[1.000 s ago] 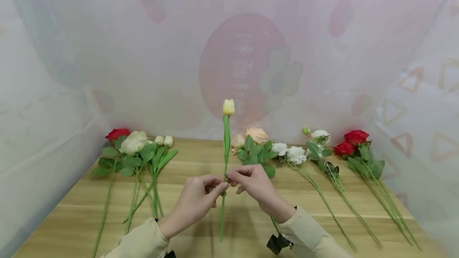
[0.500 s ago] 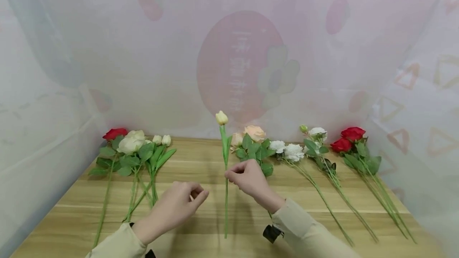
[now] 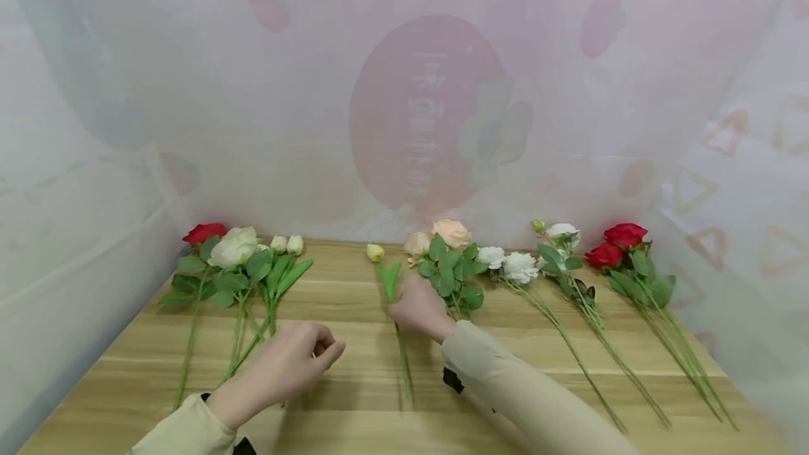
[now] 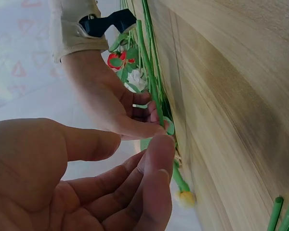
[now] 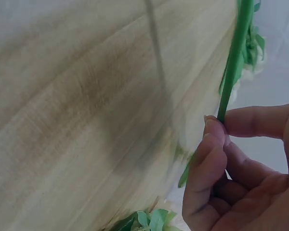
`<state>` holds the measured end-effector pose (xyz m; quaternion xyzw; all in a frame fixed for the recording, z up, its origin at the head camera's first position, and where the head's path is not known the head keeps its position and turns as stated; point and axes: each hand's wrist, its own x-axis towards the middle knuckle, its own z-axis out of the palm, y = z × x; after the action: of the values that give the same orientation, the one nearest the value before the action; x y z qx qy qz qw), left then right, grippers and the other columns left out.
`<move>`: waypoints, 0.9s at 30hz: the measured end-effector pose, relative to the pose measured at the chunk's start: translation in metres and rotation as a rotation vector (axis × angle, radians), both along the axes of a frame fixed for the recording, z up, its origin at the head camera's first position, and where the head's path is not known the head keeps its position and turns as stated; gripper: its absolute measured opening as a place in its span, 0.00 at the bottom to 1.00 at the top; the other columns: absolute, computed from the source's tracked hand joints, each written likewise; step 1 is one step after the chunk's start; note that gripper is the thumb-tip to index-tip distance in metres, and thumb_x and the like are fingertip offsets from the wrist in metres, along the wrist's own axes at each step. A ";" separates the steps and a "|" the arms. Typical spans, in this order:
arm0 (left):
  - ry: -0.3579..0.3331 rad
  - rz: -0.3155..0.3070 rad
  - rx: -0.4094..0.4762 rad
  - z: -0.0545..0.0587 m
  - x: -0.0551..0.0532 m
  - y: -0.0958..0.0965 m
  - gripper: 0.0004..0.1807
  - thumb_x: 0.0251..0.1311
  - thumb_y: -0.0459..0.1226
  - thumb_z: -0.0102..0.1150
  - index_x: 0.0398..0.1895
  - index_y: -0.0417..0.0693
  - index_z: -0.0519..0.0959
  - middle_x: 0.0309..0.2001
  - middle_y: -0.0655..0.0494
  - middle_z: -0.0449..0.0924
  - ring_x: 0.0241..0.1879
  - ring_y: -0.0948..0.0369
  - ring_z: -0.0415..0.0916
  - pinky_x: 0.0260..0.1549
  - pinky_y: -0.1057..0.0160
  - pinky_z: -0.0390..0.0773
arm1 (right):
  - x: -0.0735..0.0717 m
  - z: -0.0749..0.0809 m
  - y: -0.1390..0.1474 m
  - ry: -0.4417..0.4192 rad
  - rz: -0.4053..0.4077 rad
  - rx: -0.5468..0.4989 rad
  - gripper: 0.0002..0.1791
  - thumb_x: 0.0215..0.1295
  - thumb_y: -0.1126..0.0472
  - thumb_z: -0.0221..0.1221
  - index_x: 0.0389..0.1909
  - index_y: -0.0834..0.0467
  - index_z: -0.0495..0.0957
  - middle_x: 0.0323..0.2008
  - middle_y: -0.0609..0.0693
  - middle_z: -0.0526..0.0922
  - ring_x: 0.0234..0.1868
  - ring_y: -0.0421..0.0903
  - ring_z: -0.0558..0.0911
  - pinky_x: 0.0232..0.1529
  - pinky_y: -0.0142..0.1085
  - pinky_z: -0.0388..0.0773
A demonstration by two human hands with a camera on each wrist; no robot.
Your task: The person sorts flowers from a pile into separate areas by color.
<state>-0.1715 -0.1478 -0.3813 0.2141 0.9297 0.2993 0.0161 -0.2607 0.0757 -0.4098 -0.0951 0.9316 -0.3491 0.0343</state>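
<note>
A yellow tulip with a green stem slants low over the middle of the wooden table, its bloom toward the back edge. My right hand pinches its stem between thumb and fingertips; the right wrist view shows the stem running up from that pinch. Left of it, my left hand hovers over the table with loosely curled fingers and nothing in them. In the left wrist view, a gap shows between the left thumb and fingers.
At the left lie a red rose, a cream rose and white tulips. Peach roses lie just right of the held tulip. Farther right are white flowers and red roses. A printed curtain stands behind.
The left hand has let go of the tulip stem and drawn back to the left. The right hand has lowered the tulip from upright to a slant close over the table.
</note>
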 end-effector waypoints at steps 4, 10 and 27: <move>-0.011 -0.010 -0.020 -0.002 0.000 -0.002 0.12 0.68 0.43 0.60 0.26 0.50 0.84 0.20 0.68 0.76 0.16 0.68 0.67 0.20 0.65 0.71 | -0.009 -0.003 -0.009 0.000 -0.034 0.057 0.12 0.46 0.70 0.59 0.23 0.54 0.65 0.14 0.45 0.61 0.13 0.42 0.60 0.12 0.34 0.58; -0.032 -0.030 -0.035 -0.003 -0.001 -0.001 0.12 0.67 0.43 0.60 0.27 0.50 0.84 0.19 0.68 0.74 0.15 0.68 0.67 0.19 0.65 0.70 | -0.016 0.001 -0.016 -0.020 -0.049 0.121 0.10 0.50 0.69 0.59 0.26 0.54 0.67 0.15 0.47 0.62 0.14 0.43 0.60 0.13 0.35 0.58; -0.092 0.043 -0.048 0.002 -0.013 -0.016 0.11 0.69 0.40 0.59 0.30 0.46 0.83 0.19 0.60 0.75 0.16 0.63 0.69 0.20 0.61 0.71 | 0.026 0.044 0.057 0.004 0.050 0.028 0.29 0.68 0.55 0.60 0.08 0.51 0.61 0.07 0.40 0.54 0.10 0.38 0.52 0.13 0.31 0.53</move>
<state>-0.1845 -0.1636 -0.3793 0.1796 0.9392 0.2869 0.0574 -0.2343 0.1328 -0.3662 -0.1185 0.9338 -0.3350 0.0425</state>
